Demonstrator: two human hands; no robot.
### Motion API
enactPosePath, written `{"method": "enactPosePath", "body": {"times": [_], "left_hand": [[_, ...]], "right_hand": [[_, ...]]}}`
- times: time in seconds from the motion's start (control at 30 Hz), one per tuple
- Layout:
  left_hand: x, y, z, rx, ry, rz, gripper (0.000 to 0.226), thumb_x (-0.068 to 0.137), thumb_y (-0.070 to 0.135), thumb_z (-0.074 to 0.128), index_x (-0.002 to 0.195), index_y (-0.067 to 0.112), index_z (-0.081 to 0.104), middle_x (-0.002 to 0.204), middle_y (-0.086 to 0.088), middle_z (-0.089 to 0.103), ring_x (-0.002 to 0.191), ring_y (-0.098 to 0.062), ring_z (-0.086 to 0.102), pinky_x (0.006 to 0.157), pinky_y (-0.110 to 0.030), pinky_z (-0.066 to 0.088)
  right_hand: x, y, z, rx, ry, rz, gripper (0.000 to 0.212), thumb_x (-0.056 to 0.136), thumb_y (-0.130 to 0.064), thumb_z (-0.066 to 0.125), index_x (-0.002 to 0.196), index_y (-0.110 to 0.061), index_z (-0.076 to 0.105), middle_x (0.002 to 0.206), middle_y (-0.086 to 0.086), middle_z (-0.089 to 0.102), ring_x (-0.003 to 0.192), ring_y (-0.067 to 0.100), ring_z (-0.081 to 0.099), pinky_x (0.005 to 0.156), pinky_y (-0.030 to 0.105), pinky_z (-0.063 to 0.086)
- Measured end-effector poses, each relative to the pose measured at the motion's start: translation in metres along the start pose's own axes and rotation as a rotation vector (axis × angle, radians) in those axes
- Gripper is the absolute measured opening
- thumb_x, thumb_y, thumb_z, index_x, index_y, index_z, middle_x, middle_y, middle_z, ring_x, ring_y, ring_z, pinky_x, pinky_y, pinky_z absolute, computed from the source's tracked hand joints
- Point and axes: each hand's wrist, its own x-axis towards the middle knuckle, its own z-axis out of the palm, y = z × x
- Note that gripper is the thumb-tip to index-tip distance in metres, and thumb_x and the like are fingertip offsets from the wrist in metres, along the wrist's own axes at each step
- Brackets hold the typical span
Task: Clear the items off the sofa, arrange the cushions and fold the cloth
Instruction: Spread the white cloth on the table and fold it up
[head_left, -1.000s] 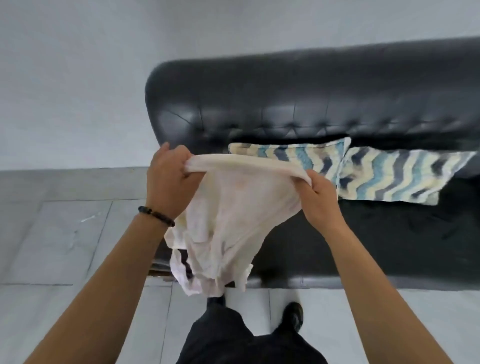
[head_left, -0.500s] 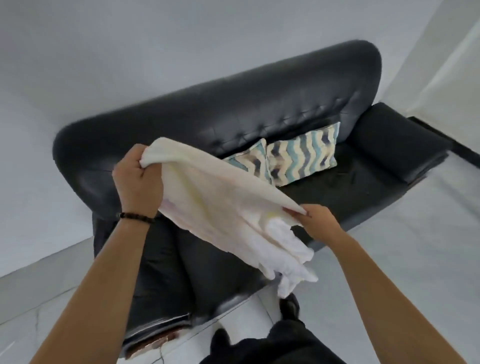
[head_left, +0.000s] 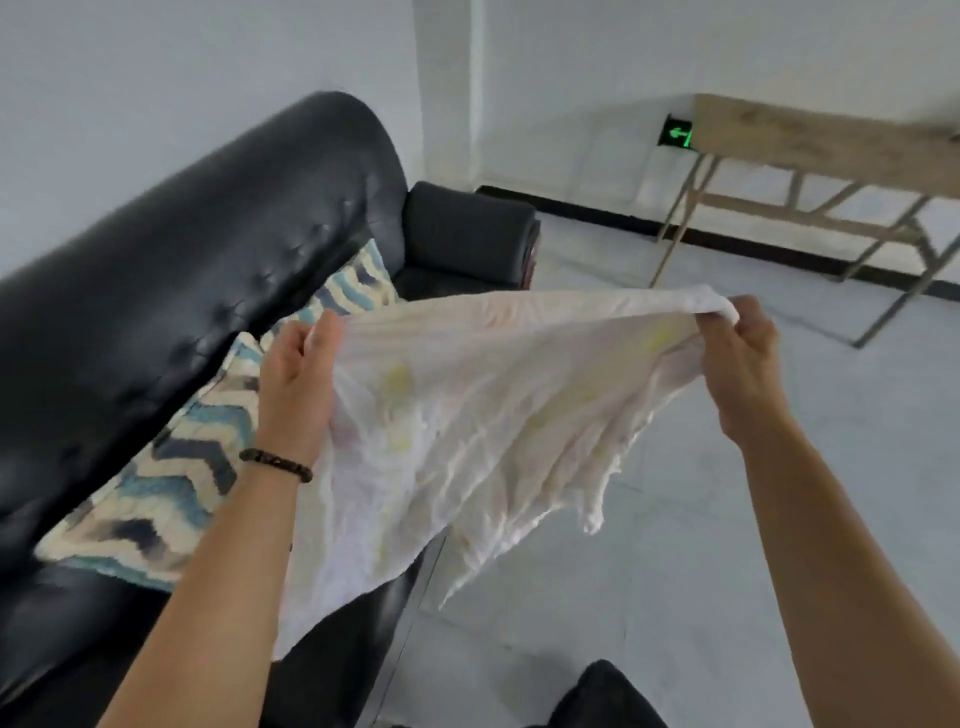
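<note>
1. White cloth (head_left: 467, 415): held up in the air over the front edge of the black leather sofa (head_left: 182, 249), lower part hanging crumpled.
2. Left hand (head_left: 298, 384): fingers (head_left: 324, 332) clamped on one top corner. Right hand (head_left: 737, 364): pinching the other.
3. Zigzag cushions (head_left: 171, 467): leaning along the sofa back.
4. Risks: a crooked fold from the bunched lower edge; a slipped corner dropping to the floor (head_left: 727, 545).

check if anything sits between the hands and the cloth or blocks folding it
Nothing visible does. The left hand and right hand each grip an upper corner of the cloth, which hangs spread between them in open air. The cushions lie off to the left on the sofa, against its backrest.
</note>
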Motion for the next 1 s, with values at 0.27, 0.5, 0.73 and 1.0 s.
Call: {"method": "enactPosePath", "body": {"times": [0.27,0.5,0.73,1.0], "left_hand": [[0.000,0.087,0.234,0.195,-0.130,0.512,0.035,0.091,0.037,0.065,0.070,0.027,0.039,0.066,0.010,0.040,0.058,0.003,0.040,0.056,-0.009,0.034],[0.020,0.148,0.400,0.183,-0.202,0.635,0.035,0.093,0.042,0.061,0.071,0.029,0.037,0.065,0.001,0.044,0.058,0.007,0.044,0.055,-0.012,0.034],[0.071,0.120,0.548,0.249,-0.425,0.573,0.025,0.095,0.037,0.058,0.075,0.022,0.051,0.064,0.011,0.052,0.059,0.005,0.046,0.057,-0.006,0.036],[0.207,0.078,0.766,0.305,-0.642,0.488,0.028,0.095,0.042,0.052,0.087,0.016,0.056,0.076,-0.004,0.056,0.064,-0.014,0.050,0.060,-0.023,0.041]], "right_hand": [[0.080,0.087,-0.186,-0.060,0.286,0.020,0.011,0.094,-0.024,0.055,0.088,-0.015,0.054,0.072,-0.007,0.052,0.063,0.008,0.047,0.057,0.029,0.038],[0.180,0.105,-0.302,-0.173,0.433,-0.014,0.009,0.092,-0.027,0.061,0.096,-0.019,0.060,0.080,-0.011,0.058,0.071,0.009,0.052,0.059,0.023,0.038],[0.338,0.155,-0.344,-0.415,0.537,0.013,0.021,0.088,-0.021,0.061,0.108,-0.017,0.068,0.105,0.004,0.067,0.093,0.020,0.056,0.074,0.027,0.035],[0.564,0.194,-0.381,-0.826,0.398,0.024,0.018,0.089,-0.028,0.066,0.103,-0.018,0.071,0.097,0.009,0.066,0.079,0.027,0.055,0.068,0.030,0.037]]}}
